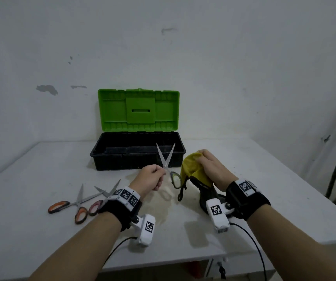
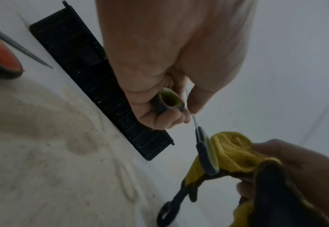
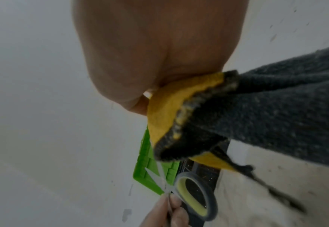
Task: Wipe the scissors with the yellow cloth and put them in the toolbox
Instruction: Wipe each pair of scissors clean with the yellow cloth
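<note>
left hand: (image 1: pixel 150 179) pinches the green-handled scissors (image 1: pixel 168 166) near the pivot, one handle loop tucked in the curled fingers, blades splayed and pointing to 12 o'clock
right hand: (image 1: pixel 213 169) bunched around the yellow cloth (image 1: pixel 191 169), at 3 o'clock of the scissors
contact: cloth just beside the free handle loop; touching or not, can't tell
toolbox: (image 1: pixel 138 159) lid up, at 12 o'clock of both hands; looks to hold no scissors
waiting: orange-handled scissors (image 1: pixel 69 205) and pink-handled scissors (image 1: pixel 100 201) on the table (image 1: pixel 41 169), at 9 o'clock of the left wrist
progress: early by my read; first pair mid-wipe at most, none boxed, two untouched
</note>
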